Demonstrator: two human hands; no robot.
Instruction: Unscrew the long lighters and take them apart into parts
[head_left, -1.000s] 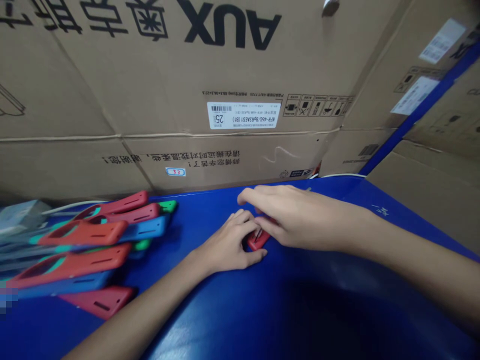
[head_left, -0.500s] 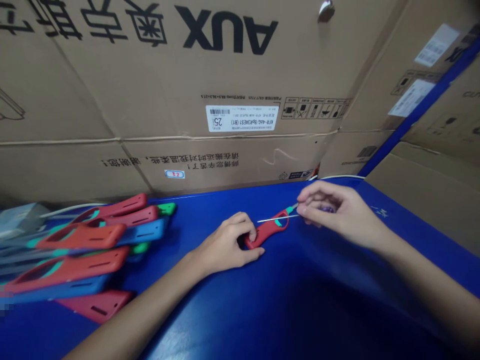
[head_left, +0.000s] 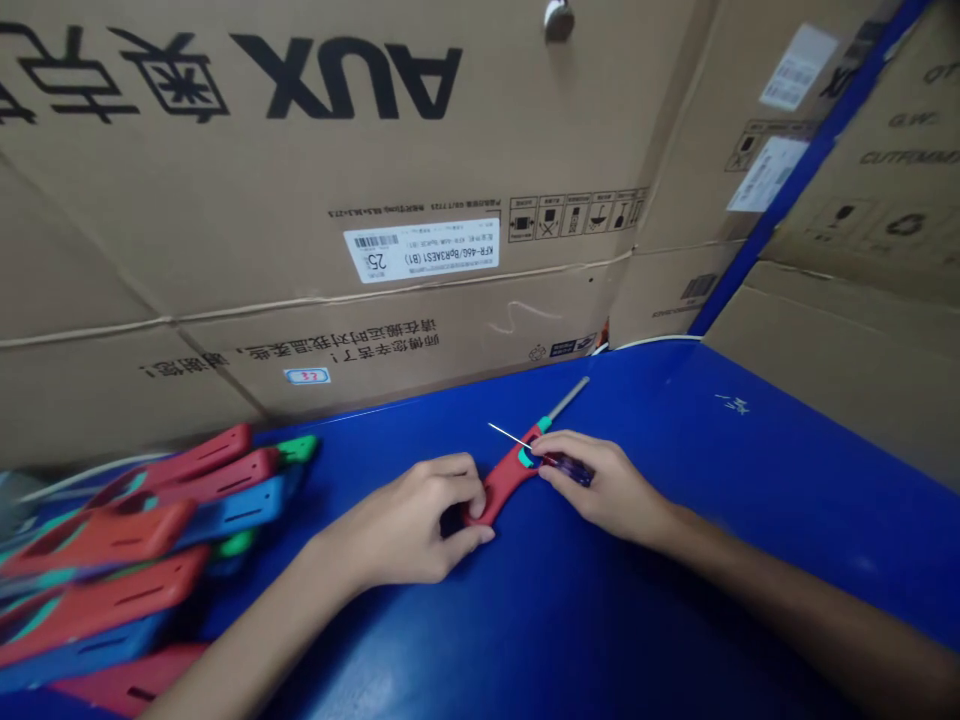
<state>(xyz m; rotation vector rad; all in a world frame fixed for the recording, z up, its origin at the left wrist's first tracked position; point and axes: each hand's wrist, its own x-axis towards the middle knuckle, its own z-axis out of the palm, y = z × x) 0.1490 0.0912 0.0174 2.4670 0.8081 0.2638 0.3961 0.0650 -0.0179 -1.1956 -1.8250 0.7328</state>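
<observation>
A red long-nosed lighter (head_left: pixel 504 482) with a teal button and a metal nozzle lies on the blue table (head_left: pixel 675 560), pointing up and right. My left hand (head_left: pixel 411 520) is closed round its handle end. My right hand (head_left: pixel 600 485) is closed on a small screwdriver (head_left: pixel 566 465) with a dark purple handle. Its thin metal shaft crosses the lighter's body near the teal button and points up and left.
A pile of red, blue and green lighter bodies (head_left: pixel 127 545) lies at the left of the table. Large cardboard boxes (head_left: pixel 360 180) stand along the back, and more boxes (head_left: pixel 862 250) close off the right side.
My right hand first covered the lighter, then drew back to the right holding the screwdriver, and has now come back against the lighter's middle. The view has shifted, so everything sits further left.
</observation>
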